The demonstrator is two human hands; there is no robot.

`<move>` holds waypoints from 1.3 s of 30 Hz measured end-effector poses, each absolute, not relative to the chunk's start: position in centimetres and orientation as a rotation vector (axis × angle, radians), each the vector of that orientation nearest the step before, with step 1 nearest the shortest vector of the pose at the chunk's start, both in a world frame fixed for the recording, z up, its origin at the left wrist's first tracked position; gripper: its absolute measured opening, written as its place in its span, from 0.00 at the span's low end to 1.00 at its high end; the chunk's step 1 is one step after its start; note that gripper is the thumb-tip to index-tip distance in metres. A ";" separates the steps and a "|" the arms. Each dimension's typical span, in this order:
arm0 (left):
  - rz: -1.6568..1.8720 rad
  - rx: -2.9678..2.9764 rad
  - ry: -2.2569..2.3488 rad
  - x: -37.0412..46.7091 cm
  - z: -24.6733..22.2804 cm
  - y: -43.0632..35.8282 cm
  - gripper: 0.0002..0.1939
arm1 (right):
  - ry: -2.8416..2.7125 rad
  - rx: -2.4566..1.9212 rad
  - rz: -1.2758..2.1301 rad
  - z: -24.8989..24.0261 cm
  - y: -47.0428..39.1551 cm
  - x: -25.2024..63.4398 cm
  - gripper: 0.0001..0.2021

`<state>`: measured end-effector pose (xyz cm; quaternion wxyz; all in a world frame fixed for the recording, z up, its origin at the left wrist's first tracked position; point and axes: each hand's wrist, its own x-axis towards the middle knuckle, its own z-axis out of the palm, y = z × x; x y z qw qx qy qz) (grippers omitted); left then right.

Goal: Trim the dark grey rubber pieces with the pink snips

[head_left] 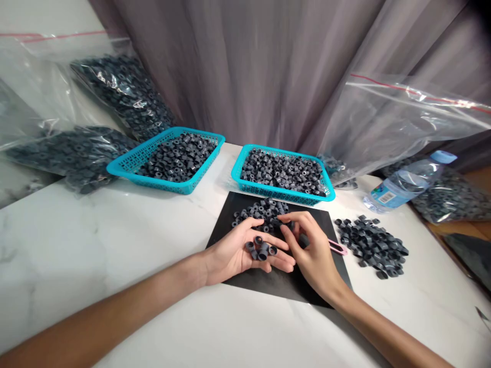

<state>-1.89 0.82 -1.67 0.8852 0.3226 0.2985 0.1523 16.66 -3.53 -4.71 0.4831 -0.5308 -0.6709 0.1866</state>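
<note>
My left hand (245, 250) lies palm up over a black mat (268, 286), its fingers slightly curled. Several small dark grey rubber-like caps (262, 253) rest in its palm, some showing their hollow ends. Just right of its fingertips, my right hand (309, 250) has thumb and forefinger pinched on another dark grey cap (276, 223), which is partly hidden. Beyond both hands, a loose heap of the same caps (255, 210) sits on the mat's far part. A pink-edged tool (338, 248) shows from behind my right hand, mostly covered.
Two turquoise baskets (187, 187) (329, 193) full of caps stand behind the mat. To the right are a pile of caps (374, 248) and a tilted water bottle (410, 181). Clear bags of caps (123, 94) flank the white table (161, 327), with a grey curtain (245, 66) behind.
</note>
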 end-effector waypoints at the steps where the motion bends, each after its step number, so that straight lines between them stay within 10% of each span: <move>1: 0.306 0.685 0.629 -2.0 -1.5 0.9 0.29 | -1.674 -1.300 0.452 -4.8 -3.4 16.7 0.08; 39: 0.094 0.947 0.651 -2.4 0.1 0.0 0.34 | -1.779 -1.016 0.831 -3.5 -3.8 16.5 0.04</move>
